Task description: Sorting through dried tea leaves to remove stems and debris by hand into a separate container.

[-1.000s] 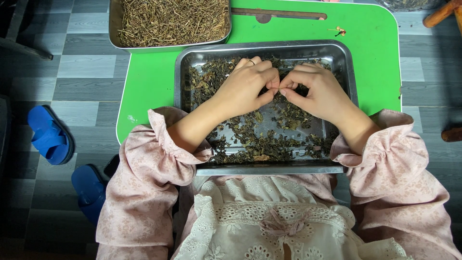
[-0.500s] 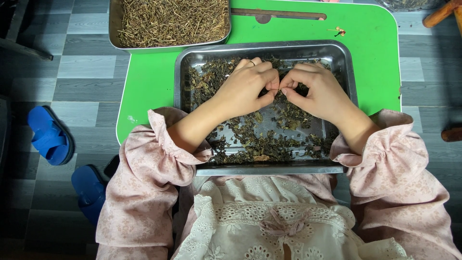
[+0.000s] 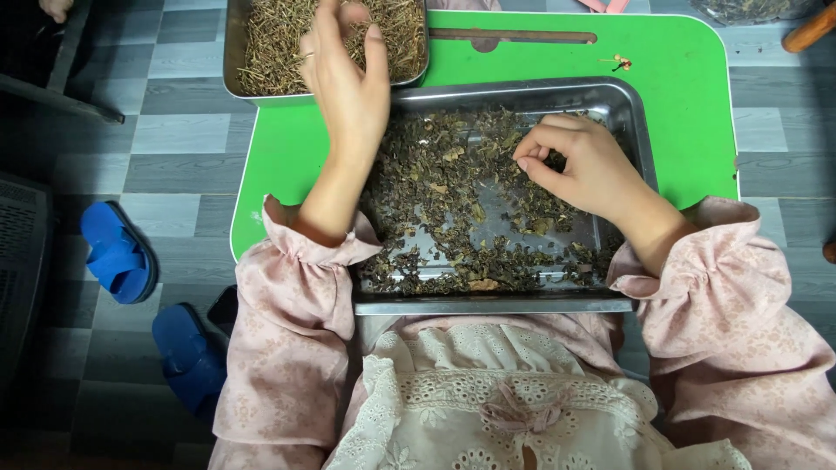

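- desk (image 3: 697, 113): bright green
- trays (image 3: 627, 104): silver metal
- leaves (image 3: 453, 174): dark olive-brown
- stems (image 3: 270, 43): tan
- sleeves (image 3: 287, 331): pink, faint floral print
- slippers (image 3: 117, 252): blue
- floor (image 3: 157, 139): grey plank pattern

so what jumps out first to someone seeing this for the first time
The bright green table stands out against the grey floor, with a metal tray of dark dried leaves at its middle. The left hand reaches into a second tray of pale dried stalks at the top; the right hand pinches among the leaves. Blue slippers lie at left.

Near tray (image 3: 631, 113) on table (image 3: 688, 96) (stem tray (image 3: 233, 61) behind, left)
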